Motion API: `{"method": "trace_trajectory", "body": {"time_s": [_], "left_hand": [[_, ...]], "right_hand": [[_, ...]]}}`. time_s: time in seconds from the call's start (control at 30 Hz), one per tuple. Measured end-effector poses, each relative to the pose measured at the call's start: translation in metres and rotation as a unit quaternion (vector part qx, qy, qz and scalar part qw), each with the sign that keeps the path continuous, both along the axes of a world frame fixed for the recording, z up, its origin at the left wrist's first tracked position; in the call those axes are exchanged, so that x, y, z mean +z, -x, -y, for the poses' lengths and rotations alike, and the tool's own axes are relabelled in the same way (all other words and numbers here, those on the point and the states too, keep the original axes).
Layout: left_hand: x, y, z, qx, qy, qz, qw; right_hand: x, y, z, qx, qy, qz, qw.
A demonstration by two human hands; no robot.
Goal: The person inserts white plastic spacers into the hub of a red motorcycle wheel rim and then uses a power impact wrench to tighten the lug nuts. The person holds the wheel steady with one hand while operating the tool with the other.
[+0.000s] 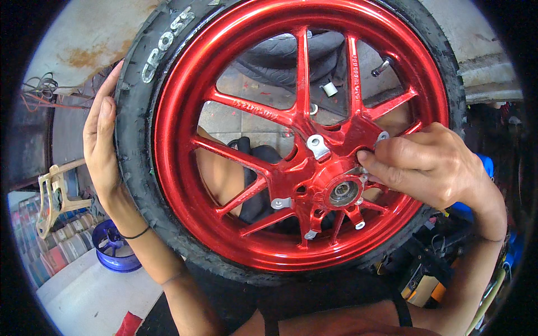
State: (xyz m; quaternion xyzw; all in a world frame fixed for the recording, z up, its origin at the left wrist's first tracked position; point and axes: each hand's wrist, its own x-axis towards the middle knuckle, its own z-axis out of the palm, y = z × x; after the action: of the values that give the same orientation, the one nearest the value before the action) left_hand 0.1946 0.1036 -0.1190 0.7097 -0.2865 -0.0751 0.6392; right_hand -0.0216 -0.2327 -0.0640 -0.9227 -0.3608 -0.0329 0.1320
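A glossy red spoked wheel with a black tyre stands upright in front of me, over my lap. My left hand lies flat against the tyre's left side, fingers pointing up, steadying it. At the wheel's centre, my right hand has its fingertips pinched together just right of the hub; whether they hold a small part I cannot tell. Silver mounting tabs ring the hub. A valve stem sticks out at the rim's upper right.
A blue wheel rim lies on the floor at lower left beside a tan tool. Another black tyre shows through the spokes. Boxes and tools crowd the lower right. A red rag lies near the bottom.
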Motion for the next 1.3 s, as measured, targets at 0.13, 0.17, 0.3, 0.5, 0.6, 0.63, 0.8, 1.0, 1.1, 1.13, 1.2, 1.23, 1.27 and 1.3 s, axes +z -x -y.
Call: {"method": "trace_trajectory", "body": {"time_s": [0.13, 0.17, 0.3, 0.5, 0.6, 0.63, 0.8, 1.0, 1.1, 1.13, 1.2, 1.23, 1.27, 1.3], "left_hand": [[-0.002, -0.001, -0.001, 0.016, 0.03, -0.027, 0.999], [-0.002, 0.0, 0.0, 0.014, 0.027, -0.024, 0.999], [0.0, 0.0, 0.004, 0.004, 0.029, -0.017, 0.999], [-0.002, -0.003, 0.0, 0.022, 0.04, -0.004, 0.999], [0.016, 0.003, 0.006, 0.074, -0.05, 0.143, 0.986], [0.03, 0.014, 0.003, 0.105, -0.097, 0.202, 0.969], [0.076, 0.098, 0.062, -0.143, -0.213, 0.34, 0.905], [0.04, 0.134, 0.114, -0.238, -0.274, 0.439, 0.822], [0.054, 0.128, 0.109, -0.265, -0.319, 0.44, 0.797], [0.053, 0.127, 0.106, -0.261, -0.292, 0.429, 0.814], [0.045, 0.125, 0.096, -0.248, -0.239, 0.402, 0.848], [0.056, 0.126, 0.094, -0.211, -0.212, 0.371, 0.879], [0.065, 0.125, 0.088, -0.175, -0.18, 0.372, 0.894], [0.077, 0.12, 0.077, -0.132, -0.178, 0.372, 0.902]], "right_hand": [[-0.005, 0.002, -0.006, -0.019, -0.022, -0.008, 1.0], [-0.006, 0.002, -0.007, -0.017, -0.023, -0.008, 1.0], [0.008, -0.012, -0.009, 0.04, 0.034, -0.004, 0.999], [0.02, -0.017, -0.003, 0.015, -0.015, -0.042, 0.999], [0.021, -0.004, 0.003, -0.042, -0.056, -0.041, 0.997], [0.017, -0.007, 0.005, -0.036, -0.087, -0.034, 0.995], [0.018, 0.007, 0.021, -0.079, -0.149, 0.004, 0.986], [0.012, 0.042, 0.049, -0.163, -0.249, 0.029, 0.954], [0.003, 0.054, 0.05, -0.241, -0.339, 0.012, 0.909], [0.001, 0.063, 0.051, -0.268, -0.376, 0.009, 0.887], [-0.005, 0.074, 0.059, -0.312, -0.408, 0.046, 0.857], [-0.009, 0.078, 0.064, -0.314, -0.429, 0.068, 0.844], [-0.014, 0.085, 0.074, -0.331, -0.443, 0.082, 0.829], [-0.018, 0.087, 0.078, -0.341, -0.465, 0.105, 0.81]]}}
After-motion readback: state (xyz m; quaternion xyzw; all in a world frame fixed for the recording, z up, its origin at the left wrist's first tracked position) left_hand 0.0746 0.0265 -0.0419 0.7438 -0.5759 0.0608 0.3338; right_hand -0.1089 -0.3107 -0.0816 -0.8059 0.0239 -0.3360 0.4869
